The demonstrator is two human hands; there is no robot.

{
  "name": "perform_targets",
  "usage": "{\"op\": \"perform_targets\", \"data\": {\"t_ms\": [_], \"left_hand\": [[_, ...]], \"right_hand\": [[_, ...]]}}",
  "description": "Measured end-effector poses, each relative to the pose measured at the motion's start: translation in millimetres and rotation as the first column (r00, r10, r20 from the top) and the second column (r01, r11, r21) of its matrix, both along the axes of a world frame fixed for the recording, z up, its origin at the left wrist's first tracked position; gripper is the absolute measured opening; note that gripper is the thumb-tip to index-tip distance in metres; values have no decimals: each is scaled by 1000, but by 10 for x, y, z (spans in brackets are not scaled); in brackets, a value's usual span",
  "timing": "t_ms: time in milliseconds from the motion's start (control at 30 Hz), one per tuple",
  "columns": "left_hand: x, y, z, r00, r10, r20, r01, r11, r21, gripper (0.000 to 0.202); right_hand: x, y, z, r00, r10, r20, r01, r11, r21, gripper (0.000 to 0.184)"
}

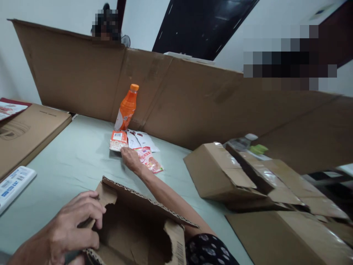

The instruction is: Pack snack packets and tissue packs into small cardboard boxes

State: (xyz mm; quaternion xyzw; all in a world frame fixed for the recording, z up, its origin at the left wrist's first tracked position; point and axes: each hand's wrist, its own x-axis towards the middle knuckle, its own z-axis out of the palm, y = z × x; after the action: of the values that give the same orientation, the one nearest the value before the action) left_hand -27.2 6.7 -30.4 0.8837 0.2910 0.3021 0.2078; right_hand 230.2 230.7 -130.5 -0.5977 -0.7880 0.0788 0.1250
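Indoor room, home or small office, cannot tell which: white wall [57,16] upper left, dark panel [198,25] top centre. Makeshift workspace: green-covered table [74,147] centre, cardboard screen [198,99] behind, cardboard boxes [211,173] lower right.

The bare left hand [73,222] has its fingers curled in a grip. Ahead and rightward of it, the bare right hand [131,159] reaches out, knuckles up; behind that stretch its bare forearm [162,187] and dark, pale-spotted fabric sleeve [209,250].

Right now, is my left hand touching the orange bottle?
No, your left hand holds the edge of the open cardboard box, apart from the orange bottle.
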Motion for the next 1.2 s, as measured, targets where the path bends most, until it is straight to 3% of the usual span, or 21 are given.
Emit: {"op": "perform_targets", "data": {"t_ms": [100,167,367,500,567,633,733,833,933,1067,1200], "left_hand": [[35,-13,59,996,-56,72,56,998,5,32],[54,-17,97,995,-62,81,60,998,28,31],[95,-39,130,995,-59,82,52,995,86,28],[131,-89,97,991,-81,103,72,994,84,29],[153,-112,93,992,-69,110,58,994,97,27],[168,-128,103,994,-53,91,42,992,117,24],[164,-141,139,1000,-16,10,15,988,157,19],[140,-158,186,997,9,-70,6,977,211,18],[130,-176,215,997,21,-69,-3,970,241,18],[150,-195,185,999,34,-23,-28,972,234,18],[146,-223,85,998,27,54,-39,970,241,21]], "right_hand": [[335,-143,157,968,-124,-220,130,991,16,19],[615,-378,283,905,-177,-387,204,979,29,24],[1303,-1542,665,641,-238,-730,303,952,-45,27],[1465,-2252,1188,382,-201,-902,420,907,-24,18],[1443,-2496,1500,312,-115,-943,464,885,45,14],[1364,-2677,1754,343,-71,-937,472,875,107,10],[1202,-2844,1956,461,-40,-886,423,888,180,10],[1034,-2876,2022,705,29,-708,205,948,242,9],[833,-2803,2052,885,131,-447,-66,985,158,20],[547,-2664,1957,927,217,-307,-232,973,-12,23],[439,-2611,1651,861,248,-445,-270,963,15,24]]}}
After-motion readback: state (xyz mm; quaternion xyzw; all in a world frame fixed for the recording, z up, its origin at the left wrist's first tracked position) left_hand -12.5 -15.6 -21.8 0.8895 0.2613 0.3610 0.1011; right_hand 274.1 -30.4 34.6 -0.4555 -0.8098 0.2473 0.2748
